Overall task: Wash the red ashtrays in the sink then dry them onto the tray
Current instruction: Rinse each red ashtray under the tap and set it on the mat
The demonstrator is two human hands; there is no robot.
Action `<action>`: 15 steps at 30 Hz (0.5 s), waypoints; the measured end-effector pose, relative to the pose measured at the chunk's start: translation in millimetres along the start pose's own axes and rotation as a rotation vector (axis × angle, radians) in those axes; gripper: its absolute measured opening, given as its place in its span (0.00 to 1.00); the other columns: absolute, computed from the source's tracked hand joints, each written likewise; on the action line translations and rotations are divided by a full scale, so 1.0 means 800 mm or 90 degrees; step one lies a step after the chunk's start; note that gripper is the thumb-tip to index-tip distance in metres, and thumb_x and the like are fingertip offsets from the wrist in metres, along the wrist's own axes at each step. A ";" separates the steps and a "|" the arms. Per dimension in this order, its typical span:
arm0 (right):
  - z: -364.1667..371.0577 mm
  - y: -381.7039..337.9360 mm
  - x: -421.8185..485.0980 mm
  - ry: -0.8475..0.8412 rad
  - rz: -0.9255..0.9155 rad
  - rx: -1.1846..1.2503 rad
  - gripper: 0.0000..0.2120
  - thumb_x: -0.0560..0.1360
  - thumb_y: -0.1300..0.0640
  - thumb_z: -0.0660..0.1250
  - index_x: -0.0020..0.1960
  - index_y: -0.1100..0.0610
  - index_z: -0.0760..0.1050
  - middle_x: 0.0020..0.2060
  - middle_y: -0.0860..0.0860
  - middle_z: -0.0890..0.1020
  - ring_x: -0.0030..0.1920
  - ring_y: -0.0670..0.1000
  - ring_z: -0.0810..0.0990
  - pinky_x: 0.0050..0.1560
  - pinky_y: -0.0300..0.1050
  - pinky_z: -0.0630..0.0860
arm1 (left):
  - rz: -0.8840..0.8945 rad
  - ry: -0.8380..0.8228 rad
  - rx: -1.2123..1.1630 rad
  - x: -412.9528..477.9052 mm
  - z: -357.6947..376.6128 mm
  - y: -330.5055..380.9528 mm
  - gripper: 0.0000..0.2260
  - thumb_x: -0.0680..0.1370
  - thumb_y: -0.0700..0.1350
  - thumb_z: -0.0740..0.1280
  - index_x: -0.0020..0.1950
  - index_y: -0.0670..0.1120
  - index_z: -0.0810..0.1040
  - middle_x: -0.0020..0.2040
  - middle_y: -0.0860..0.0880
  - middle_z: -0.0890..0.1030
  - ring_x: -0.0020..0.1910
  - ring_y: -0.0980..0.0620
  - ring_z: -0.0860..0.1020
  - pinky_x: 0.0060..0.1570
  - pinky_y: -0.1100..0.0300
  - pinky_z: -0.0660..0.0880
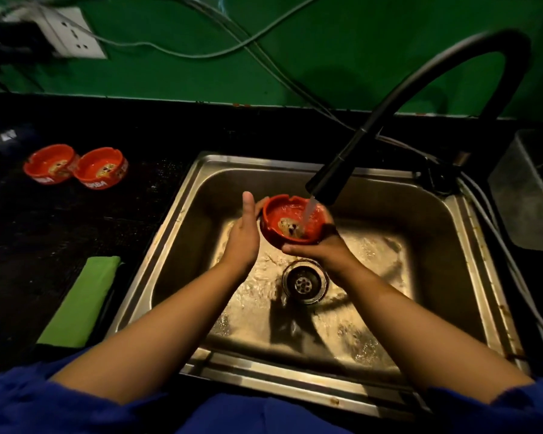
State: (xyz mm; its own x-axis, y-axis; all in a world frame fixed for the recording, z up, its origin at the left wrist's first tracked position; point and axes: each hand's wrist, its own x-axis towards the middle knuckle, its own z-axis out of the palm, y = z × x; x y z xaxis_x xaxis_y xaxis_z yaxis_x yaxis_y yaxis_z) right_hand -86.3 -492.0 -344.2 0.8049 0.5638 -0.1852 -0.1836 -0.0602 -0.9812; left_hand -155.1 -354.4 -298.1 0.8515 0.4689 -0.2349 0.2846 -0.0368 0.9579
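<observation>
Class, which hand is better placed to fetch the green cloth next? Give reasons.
Left. The cloth lies left of the sink, nearer the left hand, while the right hand holds the ashtray from underneath.

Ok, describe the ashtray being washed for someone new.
Start at the steel sink. Above its drain, under the running black tap, the right hand holds a red ashtray. Unlike the two ashtrays on the counter to the left, it is lifted and catching water.

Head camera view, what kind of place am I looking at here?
Probably a kitchen wash-up corner: a stainless steel sink set in a black speckled counter, with a black arched tap running water into a red round ashtray.
</observation>
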 end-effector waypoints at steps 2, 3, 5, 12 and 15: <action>-0.002 -0.008 0.012 0.036 -0.061 -0.070 0.44 0.57 0.66 0.81 0.63 0.47 0.61 0.55 0.42 0.74 0.55 0.38 0.74 0.52 0.29 0.73 | -0.023 -0.036 -0.019 0.007 -0.001 0.003 0.36 0.72 0.72 0.39 0.69 0.58 0.70 0.69 0.53 0.71 0.71 0.53 0.64 0.71 0.51 0.54; -0.005 -0.011 0.018 0.041 -0.075 -0.096 0.45 0.55 0.63 0.82 0.63 0.47 0.60 0.56 0.42 0.73 0.56 0.39 0.74 0.54 0.31 0.73 | -0.037 -0.056 -0.028 0.011 0.000 0.003 0.38 0.69 0.75 0.38 0.69 0.59 0.69 0.69 0.52 0.71 0.72 0.52 0.63 0.72 0.46 0.52; -0.014 -0.016 0.026 0.035 -0.079 -0.160 0.47 0.50 0.53 0.83 0.63 0.45 0.61 0.59 0.46 0.74 0.61 0.47 0.73 0.60 0.40 0.72 | -0.063 -0.086 -0.038 0.018 0.006 0.000 0.38 0.71 0.72 0.35 0.71 0.57 0.67 0.71 0.51 0.69 0.73 0.51 0.61 0.73 0.46 0.49; -0.057 -0.058 0.028 -0.100 0.009 -0.327 0.46 0.52 0.54 0.83 0.64 0.49 0.64 0.57 0.44 0.75 0.58 0.47 0.75 0.58 0.40 0.74 | -0.143 -0.169 -0.038 0.003 0.028 -0.015 0.37 0.75 0.66 0.32 0.70 0.52 0.68 0.70 0.53 0.68 0.71 0.55 0.61 0.71 0.51 0.48; -0.066 -0.059 0.012 -0.140 0.139 -0.310 0.39 0.58 0.53 0.81 0.64 0.50 0.65 0.54 0.44 0.75 0.56 0.46 0.74 0.53 0.37 0.72 | -0.135 -0.074 -0.028 -0.010 0.029 -0.036 0.45 0.65 0.76 0.39 0.63 0.51 0.77 0.67 0.50 0.74 0.69 0.52 0.67 0.73 0.46 0.53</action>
State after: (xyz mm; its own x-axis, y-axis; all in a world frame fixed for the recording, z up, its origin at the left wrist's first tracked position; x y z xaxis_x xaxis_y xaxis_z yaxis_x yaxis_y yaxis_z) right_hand -40.2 -527.4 -302.8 0.6314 0.6506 -0.4220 -0.0098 -0.5374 -0.8432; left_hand -160.0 -377.9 -327.7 0.8207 0.3567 -0.4463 0.4448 0.0915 0.8910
